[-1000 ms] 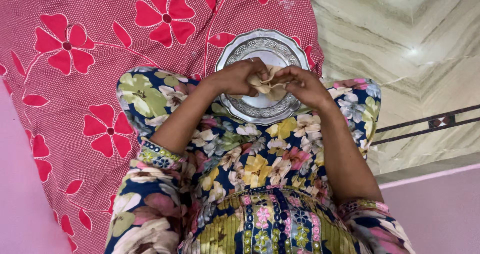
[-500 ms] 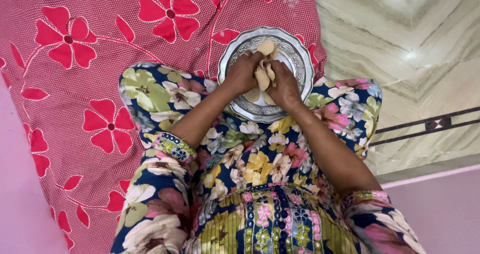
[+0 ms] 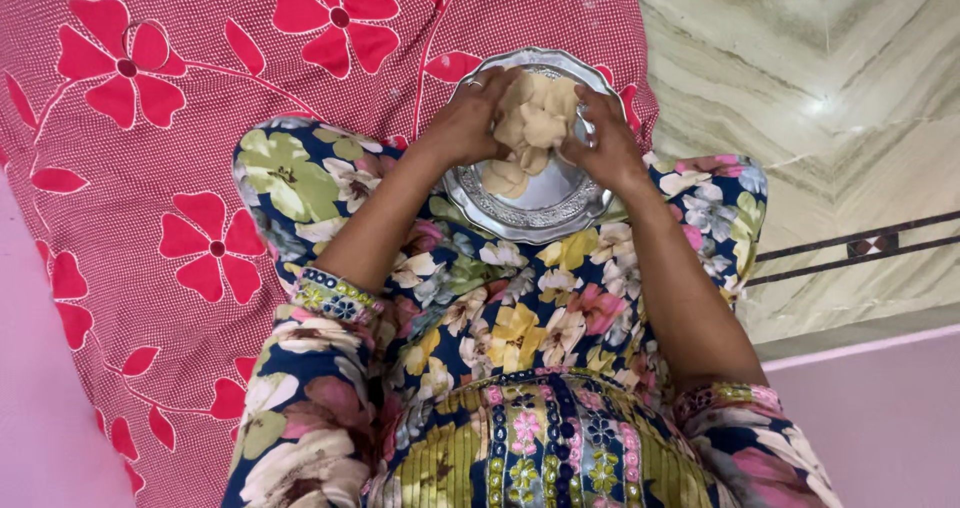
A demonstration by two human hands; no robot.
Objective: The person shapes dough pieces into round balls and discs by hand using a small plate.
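A round embossed silver plate (image 3: 545, 218) rests on my lap, over my floral-print knees. Above it I hold a cluster of pale beige dough pieces (image 3: 535, 128), thin and petal-like, between both hands. My left hand (image 3: 468, 120) grips the cluster from the left, a ring on one finger. My right hand (image 3: 600, 146) grips it from the right. One more beige piece (image 3: 503, 178) hangs or lies low near the plate's centre; I cannot tell if it touches the plate.
A red bedsheet (image 3: 180, 168) with large pink flowers covers the surface to the left and behind the plate. A pale marble floor (image 3: 820, 88) with a dark inlaid strip lies to the right. My floral dress (image 3: 510, 368) fills the lower middle.
My hands have spread a little apart and the dough cluster has opened out wider over the plate. Half a second ago the hands were pressed closer together around it.
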